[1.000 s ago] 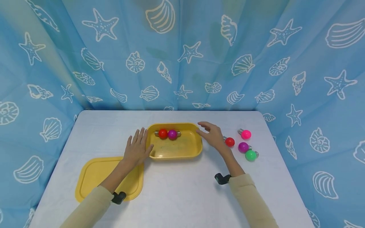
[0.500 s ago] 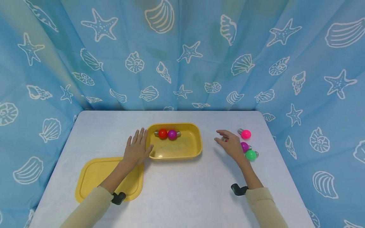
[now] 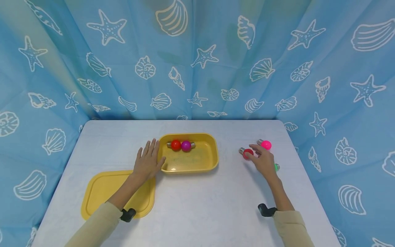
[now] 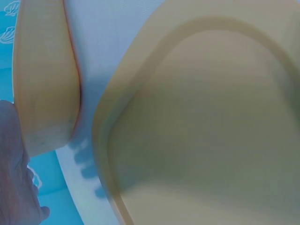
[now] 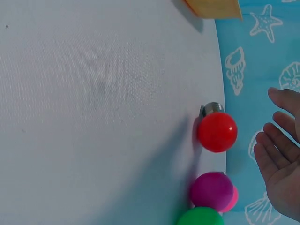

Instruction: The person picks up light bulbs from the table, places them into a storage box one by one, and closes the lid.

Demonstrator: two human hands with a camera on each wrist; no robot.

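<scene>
My left hand (image 3: pixel 146 162) has straight fingers and lies along the left side of a yellow plastic container (image 3: pixel 194 161), thumb at its near corner. Inside the container a red light bulb (image 3: pixel 176 145) and a purple light bulb (image 3: pixel 186 146) lie round ends together. My right hand (image 3: pixel 263 163) hovers with loosely bent, empty fingers at another red light bulb (image 3: pixel 247 154) on the table. In the right wrist view the fingers stand apart from this red bulb. Another purple bulb (image 5: pixel 212 191), hidden by the hand in the head view, lies beside a green bulb (image 5: pixel 201 217).
A pink bulb (image 3: pixel 266 145) lies behind my right hand, toward the table's far right corner. The yellow lid (image 3: pixel 105 192) rests flat at the left, partly under my left forearm. A blue curtain (image 3: pixel 191 68) with white shell prints surrounds the white table (image 3: pixel 197 206).
My right hand has moved right, from the container's right edge to the red bulb on the table, and now covers the purple one. My left hand has stayed put.
</scene>
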